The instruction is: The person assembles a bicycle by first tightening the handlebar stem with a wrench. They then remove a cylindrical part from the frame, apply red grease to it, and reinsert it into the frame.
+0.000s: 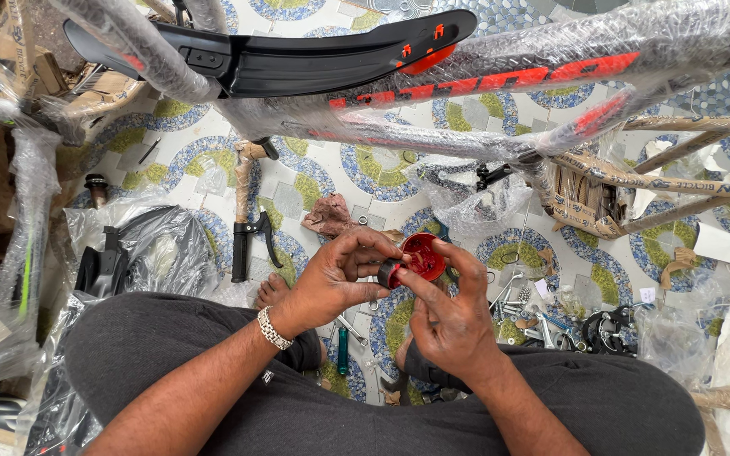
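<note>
A small round red reflector on a black bracket is held up between both hands over my lap. My left hand, with a metal bracelet at the wrist, grips the black bracket at the reflector's left side. My right hand pinches the reflector's lower edge and rim with thumb and fingers. Above hangs a bicycle frame wrapped in clear plastic, with a black mudguard on it.
On the patterned tile floor lie a handlebar with brake lever, a green-handled tool, loose wrenches and bolts, a black metal part, plastic wrap and cardboard-wrapped tubes. My bare foot rests below the hands.
</note>
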